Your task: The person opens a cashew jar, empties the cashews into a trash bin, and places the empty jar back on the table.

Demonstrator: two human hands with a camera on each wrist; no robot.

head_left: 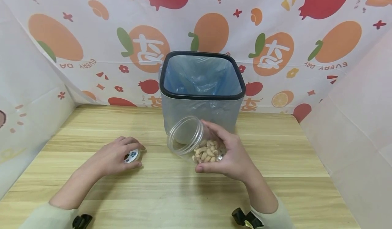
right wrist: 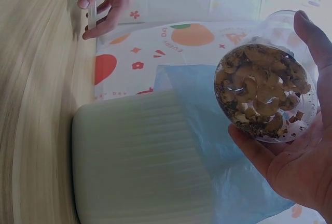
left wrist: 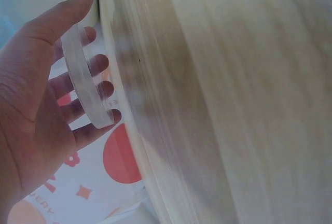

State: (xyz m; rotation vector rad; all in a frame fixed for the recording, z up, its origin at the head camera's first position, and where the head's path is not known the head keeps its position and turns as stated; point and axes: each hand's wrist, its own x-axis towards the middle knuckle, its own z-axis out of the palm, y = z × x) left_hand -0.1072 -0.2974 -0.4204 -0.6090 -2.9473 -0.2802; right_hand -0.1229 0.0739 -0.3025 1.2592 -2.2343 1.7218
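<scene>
My right hand [head_left: 234,154] grips a clear plastic jar [head_left: 185,137] round its body, above the table. The jar is tilted, its uncovered mouth pointing left. Cashews [head_left: 206,151] lie inside; through the jar's base in the right wrist view, the cashews [right wrist: 264,86] appear with small brown crumbs. To the left, my left hand [head_left: 117,156] holds a round lid [head_left: 131,156] by its edge, palm over it, a printed label showing on top. The left wrist view shows the lid [left wrist: 85,81] edge-on between thumb and fingers.
A pale bin [head_left: 200,110] with a black rim and a blue bag liner [head_left: 199,72] stands at the back of the wooden table [head_left: 165,198], right behind the jar. A fruit-print cloth [head_left: 101,52] hangs behind it, with pale cloth walls at both sides.
</scene>
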